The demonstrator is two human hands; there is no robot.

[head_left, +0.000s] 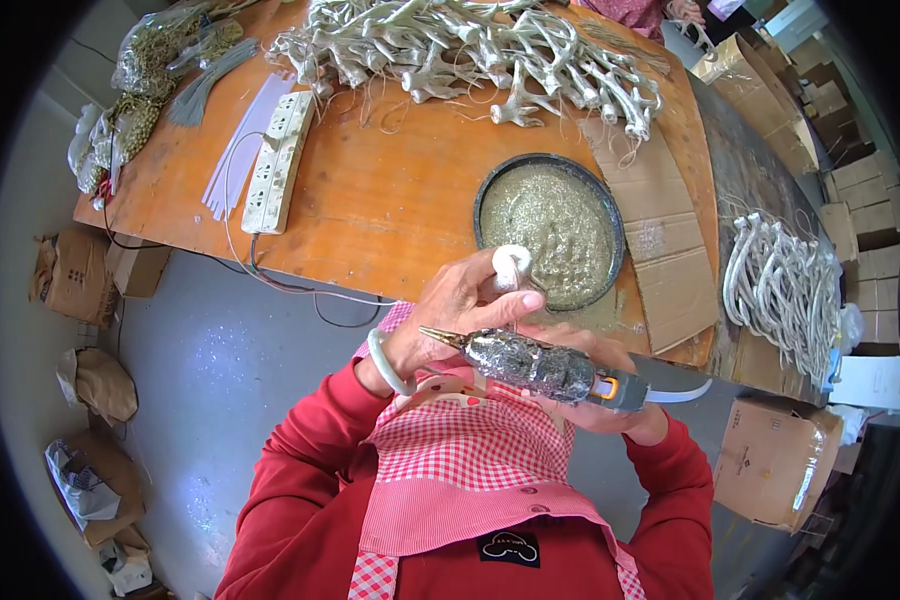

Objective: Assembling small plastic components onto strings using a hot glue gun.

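My left hand [460, 310] holds a small white curved piece [513, 265] between thumb and fingers, just above my chest. A pale bangle sits on that wrist. My right hand [610, 405] grips a glue gun [530, 362] crusted with glitter, its brass nozzle pointing left toward my left hand. Right behind the hands, a round dark tray [490, 185] filled with gold glitter rests on the wooden table [390, 200].
A heap of silver-coated branch pieces [470, 50] lies at the table's far side. A white power strip [280, 160] and white strips lie at left, cardboard sheets [660, 230] at right. More silver pieces [780, 285] are stacked further right. Boxes and bags stand on the floor.
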